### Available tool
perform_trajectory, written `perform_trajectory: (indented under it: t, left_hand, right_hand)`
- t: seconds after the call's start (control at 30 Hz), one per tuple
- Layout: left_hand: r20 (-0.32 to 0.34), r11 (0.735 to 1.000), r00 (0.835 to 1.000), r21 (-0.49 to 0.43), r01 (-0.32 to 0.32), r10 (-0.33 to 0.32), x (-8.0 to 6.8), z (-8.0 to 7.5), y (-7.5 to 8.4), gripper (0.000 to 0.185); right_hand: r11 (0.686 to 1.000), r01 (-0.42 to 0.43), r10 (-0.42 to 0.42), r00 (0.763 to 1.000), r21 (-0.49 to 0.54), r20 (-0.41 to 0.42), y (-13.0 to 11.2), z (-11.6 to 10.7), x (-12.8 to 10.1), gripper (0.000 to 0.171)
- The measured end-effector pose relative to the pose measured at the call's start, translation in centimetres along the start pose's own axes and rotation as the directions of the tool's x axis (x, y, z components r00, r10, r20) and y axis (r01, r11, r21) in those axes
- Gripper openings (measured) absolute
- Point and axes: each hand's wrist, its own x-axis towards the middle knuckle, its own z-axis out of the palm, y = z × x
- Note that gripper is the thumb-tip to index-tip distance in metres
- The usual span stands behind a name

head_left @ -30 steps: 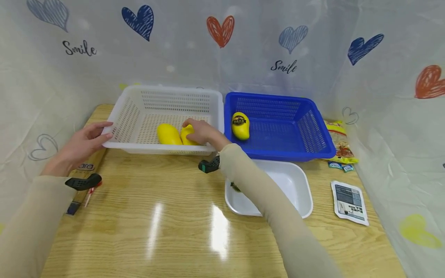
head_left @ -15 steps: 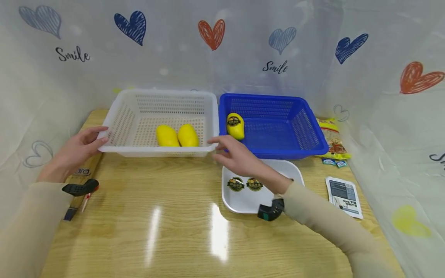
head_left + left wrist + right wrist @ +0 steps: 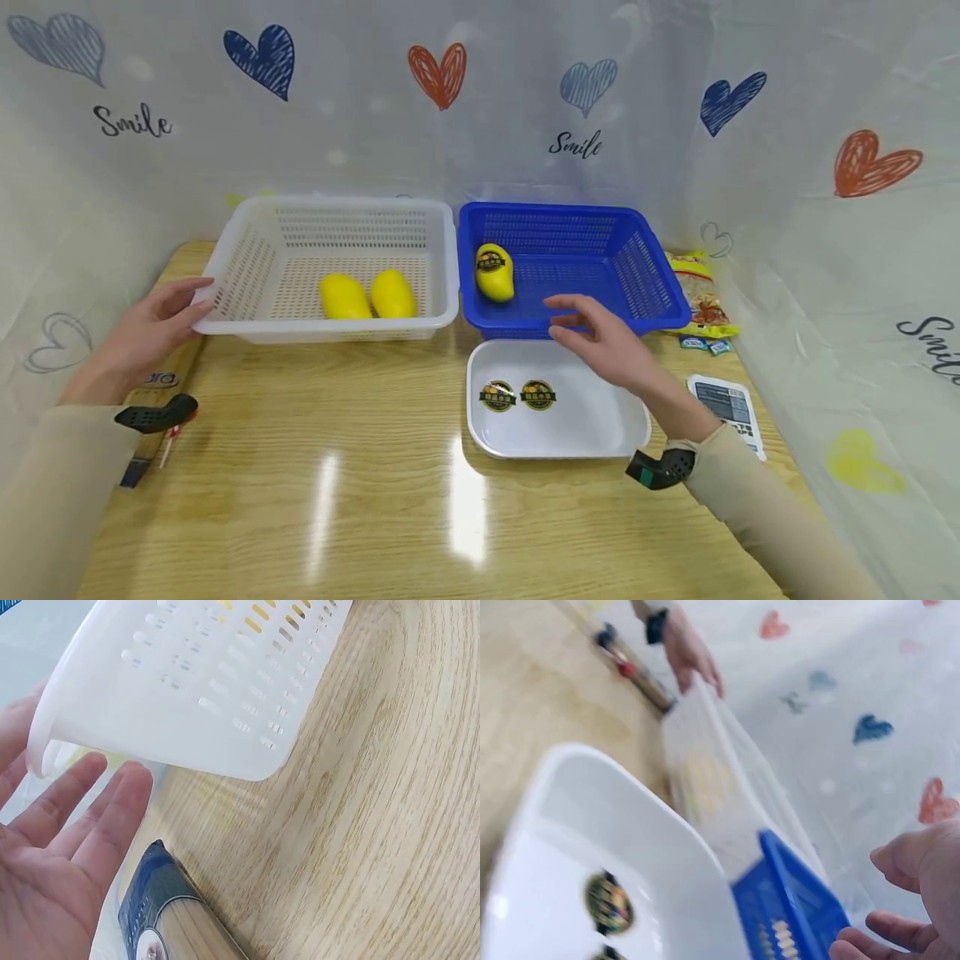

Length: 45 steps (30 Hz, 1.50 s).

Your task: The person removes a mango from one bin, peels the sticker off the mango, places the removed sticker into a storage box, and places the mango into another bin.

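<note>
**Right hand over blue basket edge, left on white basket**

Left hand point(image 3: 146, 333) rested flat-fingered against the near left corner of the white basket point(image 3: 247, 250), fingers straight, gripping nothing. In the wrist view the fingers point(image 3: 82, 817) sat just under the basket rim. Two plain mangoes point(image 3: 367, 296) lay side by side inside, to the right of that hand.

Right hand point(image 3: 607, 342) hovered empty, fingers loosely spread, above the near rim of the blue basket point(image 3: 645, 283) and the far edge of the white tray point(image 3: 600, 417). One stickered mango point(image 3: 495, 272) lay in the blue basket, up and to the left of the hand. Two round stickers point(image 3: 517, 395) sat in the tray, down-left of it.

Judged step: reach toward the stickered mango, not yet touched. Next move would call for extending forward-left over the rim and closing round the fruit without tipping the basket.

Surface: glossy wood-grain table point(image 3: 337, 500) with glare streaks. A dark-tipped packet point(image 3: 172, 915) lay just below the left hand; snack bags point(image 3: 693, 287) and a flat sachet point(image 3: 727, 408) right of the right hand. Walls: translucent sheeting with hearts and "Smile" print.
</note>
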Motion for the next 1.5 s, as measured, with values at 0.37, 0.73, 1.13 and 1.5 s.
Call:
perform_trajectory:
  t: [0.37,0.73,1.13,1.5]
  left_hand:
    - [0.028,0.999,0.999,-0.035,0.036,-0.035,0.1,-0.5,-0.5,0.061]
    - [0.027,0.998,0.999,-0.052,0.029,-0.027,0.3,-0.4,0.1,0.061]
    - [0.031,0.997,0.999,-0.076,0.029,-0.026,0.1,-0.4,0.0,0.059]
    - [0.038,0.996,0.999,-0.080,0.038,-0.035,0.0,-0.4,0.2,0.060]
  right_hand:
    - [0.989,-0.144,0.142,0.988,0.017,0.064,2.3,-2.8,8.8,0.046]
    - [0.958,-0.260,0.246,0.962,0.121,0.122,5.1,-1.6,14.6,0.053]
    - [0.945,-0.292,0.248,0.933,0.147,0.259,5.0,-0.3,16.6,0.056]
    - [0.916,-0.368,0.292,0.884,0.160,0.366,4.6,0.9,17.5,0.062]
